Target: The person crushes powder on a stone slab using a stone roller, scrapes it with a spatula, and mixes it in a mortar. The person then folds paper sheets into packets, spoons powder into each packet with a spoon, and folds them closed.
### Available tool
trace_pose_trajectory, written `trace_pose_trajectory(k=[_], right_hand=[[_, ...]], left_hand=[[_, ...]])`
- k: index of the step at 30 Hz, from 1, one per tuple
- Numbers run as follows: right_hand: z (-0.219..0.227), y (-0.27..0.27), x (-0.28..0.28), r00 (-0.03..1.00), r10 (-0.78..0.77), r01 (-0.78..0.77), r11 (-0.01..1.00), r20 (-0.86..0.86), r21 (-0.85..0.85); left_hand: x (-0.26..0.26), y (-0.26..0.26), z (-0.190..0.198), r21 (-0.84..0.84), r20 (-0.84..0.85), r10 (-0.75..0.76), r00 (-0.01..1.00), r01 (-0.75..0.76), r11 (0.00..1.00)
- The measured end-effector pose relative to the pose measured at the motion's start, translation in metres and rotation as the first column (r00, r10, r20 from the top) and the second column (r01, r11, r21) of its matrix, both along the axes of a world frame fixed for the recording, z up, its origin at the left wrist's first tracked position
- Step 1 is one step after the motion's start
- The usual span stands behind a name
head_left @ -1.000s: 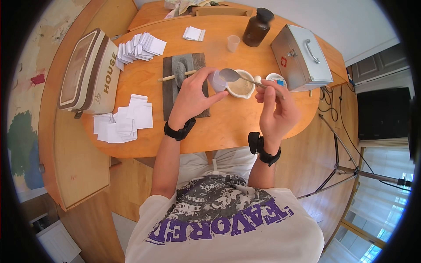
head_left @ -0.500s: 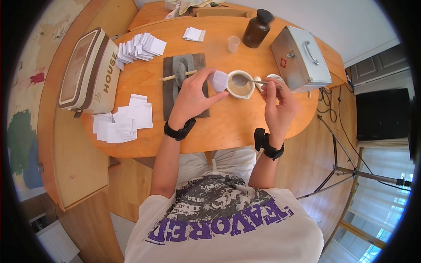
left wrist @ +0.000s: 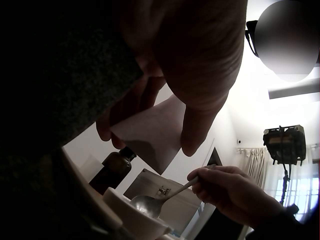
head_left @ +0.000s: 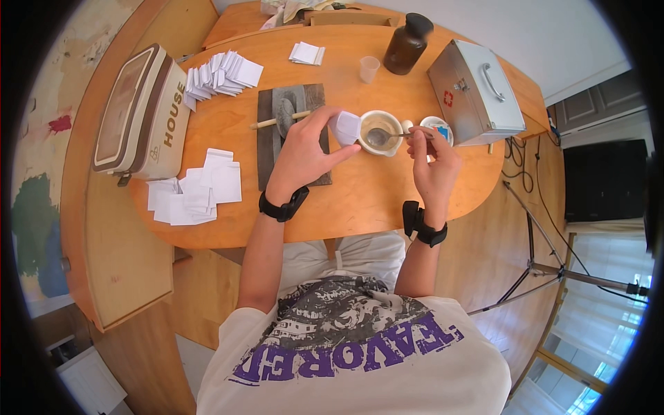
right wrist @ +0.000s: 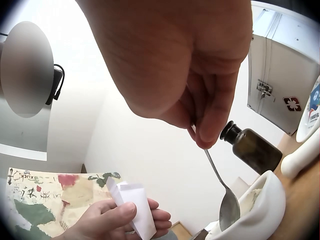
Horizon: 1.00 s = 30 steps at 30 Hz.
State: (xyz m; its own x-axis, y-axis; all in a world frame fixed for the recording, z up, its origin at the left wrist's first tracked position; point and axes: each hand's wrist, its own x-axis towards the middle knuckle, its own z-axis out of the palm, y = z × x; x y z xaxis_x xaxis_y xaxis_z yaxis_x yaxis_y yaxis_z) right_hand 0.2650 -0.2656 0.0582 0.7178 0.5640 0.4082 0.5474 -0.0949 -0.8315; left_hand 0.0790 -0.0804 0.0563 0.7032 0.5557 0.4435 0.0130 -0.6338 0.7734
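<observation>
My left hand (head_left: 304, 153) holds a small white paper packet (head_left: 346, 128) between thumb and fingers, its mouth spread wide. Right beside it stands a white mortar (right wrist: 270, 207) with light tan powder (head_left: 372, 123) in it. With thumb and fingertips my right hand (head_left: 437, 164) pinches the handle of a metal spoon (right wrist: 230, 209). The spoon's bowl overlaps the near part of the mortar in the head view, and in the left wrist view it tilts down at the rim. A white pestle (right wrist: 302, 157) lies to the right of the mortar.
A dark slab (head_left: 266, 162) with a stone wheel and wooden rod lies left of the mortar. Paper packets (head_left: 221, 181) are piled on the left. Behind stand a plastic cup (head_left: 369, 69), a brown bottle (head_left: 407, 47) and a metal first-aid box (head_left: 477, 93).
The spoon has gone from the packet's mouth down into the mortar, then shifted toward its near side. My right hand moved with it; the left hand and packet stayed in place.
</observation>
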Motion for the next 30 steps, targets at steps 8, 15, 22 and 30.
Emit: trace_pose_trajectory(k=[8,15,22,30], right_hand=[[-0.004,0.001,0.002,0.999,0.024,-0.022,0.999,0.044,-0.034],[-0.003,0.001,0.002,0.999,0.042,-0.041,0.999,0.026,-0.024],[-0.013,-0.001,0.006,0.993,0.007,-0.006,1.000,-0.122,0.009],[0.004,-0.004,0.004,0.957,-0.082,0.125,0.982,-0.279,0.140]], left_hand=[[0.001,-0.001,-0.001,-0.005,0.000,0.001,1.000,-0.001,1.000],[0.001,-0.001,0.000,-0.002,-0.006,0.002,1.000,-0.002,1.000],[0.000,0.000,-0.002,0.012,-0.003,0.007,1.000,-0.007,1.000],[0.000,0.000,-0.001,0.008,-0.006,0.004,1.000,-0.004,1.000]])
